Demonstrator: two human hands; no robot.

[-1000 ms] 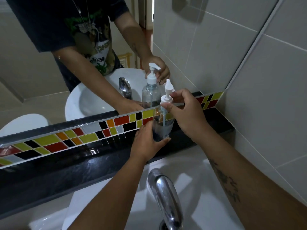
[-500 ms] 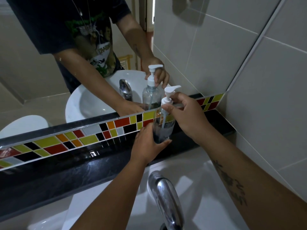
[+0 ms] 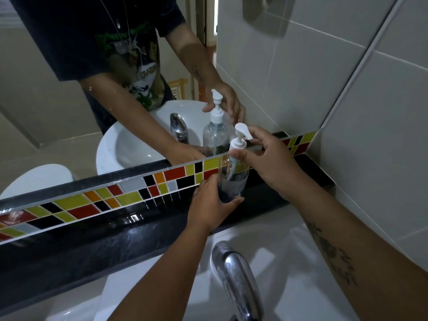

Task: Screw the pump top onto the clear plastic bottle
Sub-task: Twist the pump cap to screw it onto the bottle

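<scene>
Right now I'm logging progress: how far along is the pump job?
Done: white pump top sits on the clear plastic bottle, tube inside. In hand: left hand steadies the base, right hand pinches the collar. Left: final tightening; seating unclear.

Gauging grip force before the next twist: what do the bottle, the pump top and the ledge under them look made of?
Bottle: clear, smooth plastic by the look; the dip tube and tiles show through it.
Pump top: white opaque plastic, fairly matte.
Ledge: black polished stone or a glossy lookalike, judging by its mirror-like reflections; which one I cannot tell.
</scene>
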